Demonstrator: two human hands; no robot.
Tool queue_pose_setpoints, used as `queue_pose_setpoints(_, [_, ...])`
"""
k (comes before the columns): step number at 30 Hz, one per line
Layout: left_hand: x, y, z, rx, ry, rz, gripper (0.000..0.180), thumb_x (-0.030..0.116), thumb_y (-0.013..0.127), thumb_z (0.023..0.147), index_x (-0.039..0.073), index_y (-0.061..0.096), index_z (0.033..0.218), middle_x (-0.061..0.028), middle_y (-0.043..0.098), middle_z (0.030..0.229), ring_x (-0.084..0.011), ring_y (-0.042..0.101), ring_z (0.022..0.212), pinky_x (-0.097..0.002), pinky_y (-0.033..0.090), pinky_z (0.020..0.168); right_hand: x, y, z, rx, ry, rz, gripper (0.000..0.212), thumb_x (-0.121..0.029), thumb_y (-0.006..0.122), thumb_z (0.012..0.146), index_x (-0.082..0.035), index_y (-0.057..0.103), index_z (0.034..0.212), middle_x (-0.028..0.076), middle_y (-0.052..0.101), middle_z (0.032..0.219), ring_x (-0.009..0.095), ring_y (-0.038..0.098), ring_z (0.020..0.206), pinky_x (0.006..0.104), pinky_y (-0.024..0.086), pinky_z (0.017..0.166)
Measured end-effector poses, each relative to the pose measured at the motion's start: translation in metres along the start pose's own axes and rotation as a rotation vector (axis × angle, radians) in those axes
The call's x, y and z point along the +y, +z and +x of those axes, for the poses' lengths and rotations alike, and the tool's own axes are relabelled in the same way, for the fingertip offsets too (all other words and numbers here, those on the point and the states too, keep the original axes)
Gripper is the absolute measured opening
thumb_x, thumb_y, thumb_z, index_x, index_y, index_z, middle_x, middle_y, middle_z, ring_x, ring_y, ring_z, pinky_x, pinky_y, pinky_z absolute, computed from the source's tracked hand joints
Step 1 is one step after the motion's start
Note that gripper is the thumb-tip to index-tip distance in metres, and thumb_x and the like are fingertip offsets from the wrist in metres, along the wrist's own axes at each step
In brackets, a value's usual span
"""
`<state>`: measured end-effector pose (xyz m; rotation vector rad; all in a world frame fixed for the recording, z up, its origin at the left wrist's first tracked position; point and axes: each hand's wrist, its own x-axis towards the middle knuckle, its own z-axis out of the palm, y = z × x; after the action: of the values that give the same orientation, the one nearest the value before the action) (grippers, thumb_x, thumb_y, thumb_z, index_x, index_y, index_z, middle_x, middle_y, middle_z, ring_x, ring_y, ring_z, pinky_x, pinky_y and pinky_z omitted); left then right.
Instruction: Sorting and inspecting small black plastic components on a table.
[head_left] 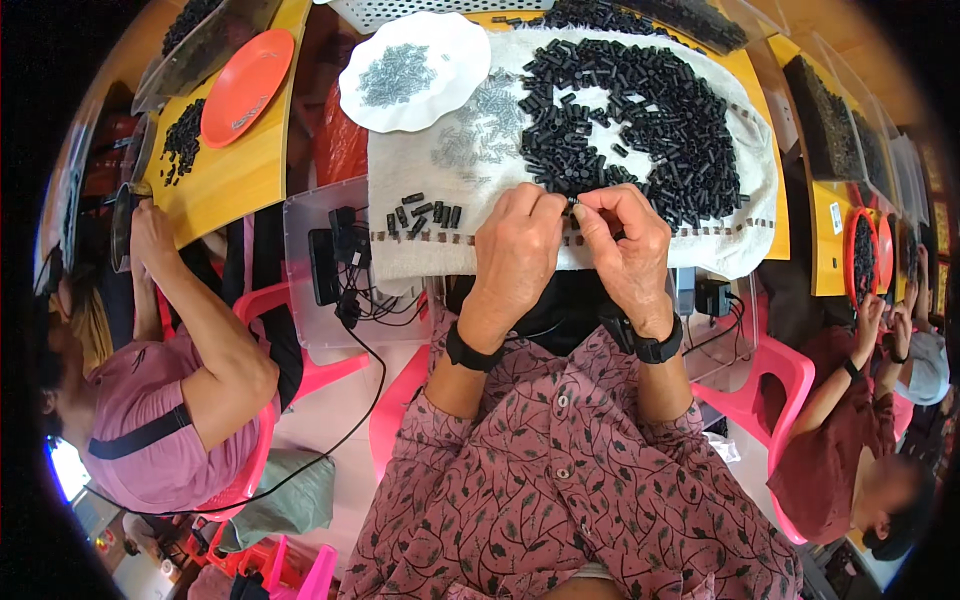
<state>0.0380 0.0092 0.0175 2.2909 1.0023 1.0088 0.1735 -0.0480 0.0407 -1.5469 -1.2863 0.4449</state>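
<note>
My left hand (pixel 518 245) and my right hand (pixel 632 240) meet over the near edge of a white cloth (pixel 400 258), fingertips pinched together. Between them sits a small dark piece (pixel 573 201), mostly covered by the fingers; its exact shape cannot be made out. Just beyond lies a big heap of short black cylindrical parts (pixel 690 130). Left of that heap, tiny silvery pieces (pixel 475 130), thin like pins or springs, are scattered on the cloth. More silvery pieces (pixel 398 75) fill a white wavy-edged plate (pixel 465 50). A few black parts (pixel 437 212) lie apart near my left hand.
A clear plastic bin (pixel 305 290) with black cables and adapters stands left below the table edge. At left, a person (pixel 190 400) works at a yellow table (pixel 215 190) with a red plate (pixel 250 88). Another person (pixel 830 420) sits at right beside a red basket (pixel 860 255).
</note>
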Motion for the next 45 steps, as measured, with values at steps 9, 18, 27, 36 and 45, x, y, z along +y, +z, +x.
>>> queue_pose_setpoints(9, [-0.002, 0.0, -0.001, -0.023, 0.054, 0.031, 0.011, 0.0, 0.068, 0.082, 0.003, 0.065, 0.092, -0.0106, 0.062, 0.092, -0.0326, 0.063, 0.085, -0.0417, 0.052, 0.071, 0.001, 0.0, 0.0, 0.022, -0.005, -0.012, 0.005, 0.002, 0.07, 0.089, 0.002, 0.066, 0.092, 0.009, 0.063, 0.08, 0.015, 0.063, 0.064, 0.0285, 0.05, 0.057])
queue_pose_setpoints(18, [-0.001, -0.002, -0.004, -0.104, 0.047, 0.033, 0.014, -0.003, 0.066, 0.083, 0.002, 0.065, 0.096, -0.0139, 0.061, 0.093, -0.0358, 0.062, 0.085, -0.0431, 0.053, 0.071, 0.005, -0.001, -0.001, 0.04, -0.003, -0.012, 0.007, 0.002, 0.071, 0.088, 0.001, 0.067, 0.094, 0.008, 0.063, 0.082, 0.014, 0.061, 0.063, 0.0269, 0.048, 0.057])
queue_pose_setpoints(27, [-0.012, -0.018, -0.013, -0.102, -0.619, -1.23, 0.023, -0.004, 0.058, 0.099, -0.008, 0.063, 0.121, -0.0159, 0.071, 0.108, -0.0206, 0.073, 0.093, -0.0308, 0.061, 0.084, -0.002, 0.002, -0.003, 0.067, 0.119, 0.197, 0.007, 0.001, 0.071, 0.091, 0.002, 0.068, 0.098, 0.004, 0.065, 0.087, 0.008, 0.061, 0.069, 0.0226, 0.049, 0.062])
queue_pose_setpoints(36, [-0.016, -0.017, -0.017, -0.069, -0.663, -1.579, 0.021, 0.0, 0.059, 0.099, -0.005, 0.063, 0.119, -0.0151, 0.071, 0.108, -0.0222, 0.073, 0.093, -0.0332, 0.061, 0.083, -0.007, 0.008, -0.008, 0.007, 0.184, 0.369, 0.008, 0.001, 0.072, 0.091, 0.001, 0.069, 0.098, 0.002, 0.065, 0.09, 0.005, 0.06, 0.076, 0.0206, 0.048, 0.066])
queue_pose_setpoints(45, [-0.022, -0.014, -0.021, 0.019, -0.655, -1.744, 0.021, 0.002, 0.061, 0.099, 0.001, 0.066, 0.12, -0.0135, 0.071, 0.112, -0.0191, 0.068, 0.097, -0.0317, 0.057, 0.084, -0.009, 0.012, -0.008, -0.03, 0.108, 0.313, 0.008, 0.0, 0.074, 0.089, -0.001, 0.07, 0.096, 0.003, 0.065, 0.09, 0.006, 0.057, 0.072, 0.0207, 0.045, 0.063])
